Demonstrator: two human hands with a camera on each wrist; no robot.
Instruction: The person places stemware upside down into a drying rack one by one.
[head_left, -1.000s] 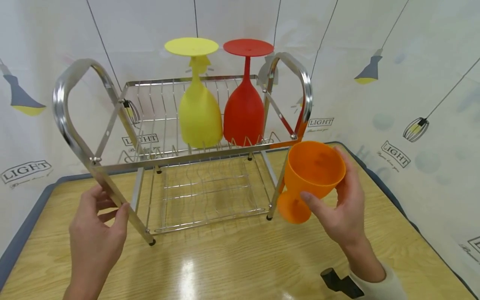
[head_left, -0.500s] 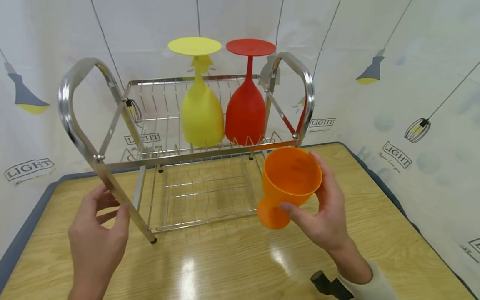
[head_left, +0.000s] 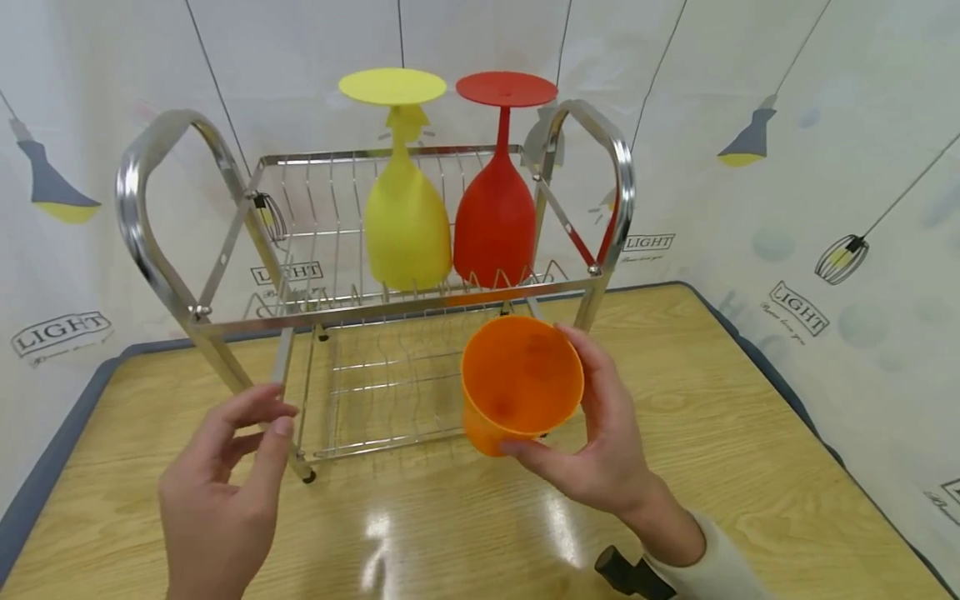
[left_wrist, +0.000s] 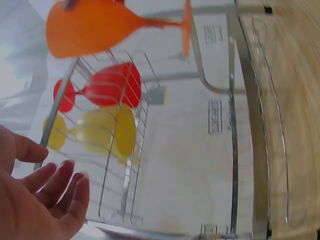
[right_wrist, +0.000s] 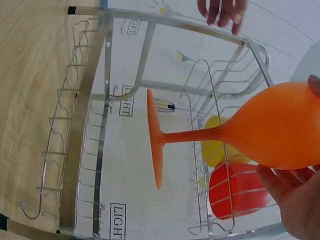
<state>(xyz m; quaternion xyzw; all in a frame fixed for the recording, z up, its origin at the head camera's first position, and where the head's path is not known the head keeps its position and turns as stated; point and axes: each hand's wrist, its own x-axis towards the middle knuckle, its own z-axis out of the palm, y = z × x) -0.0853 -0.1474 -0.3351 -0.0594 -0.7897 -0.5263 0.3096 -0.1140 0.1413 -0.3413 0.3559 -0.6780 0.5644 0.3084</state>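
My right hand (head_left: 600, 442) grips an orange wine glass (head_left: 522, 379) by its bowl, in front of a metal dish rack (head_left: 405, 312). In the head view its mouth tilts toward me and hides the base; the right wrist view shows the stem and foot of the glass (right_wrist: 195, 135). My left hand (head_left: 225, 492) is off the rack's left leg, fingers loosely bent, holding nothing. A yellow wine glass (head_left: 407, 225) and a red wine glass (head_left: 495, 221) stand upside down side by side on the upper tier.
The lower tier (head_left: 397, 387) is a wire shelf near the wooden table (head_left: 750, 467). Chrome handles (head_left: 142, 192) curve up at both ends of the rack. A lamp-patterned cloth (head_left: 795, 208) hangs behind the table.
My right hand has carried the orange glass leftward, turning its mouth more toward me. My left hand has let go of the rack's leg and shifted right.
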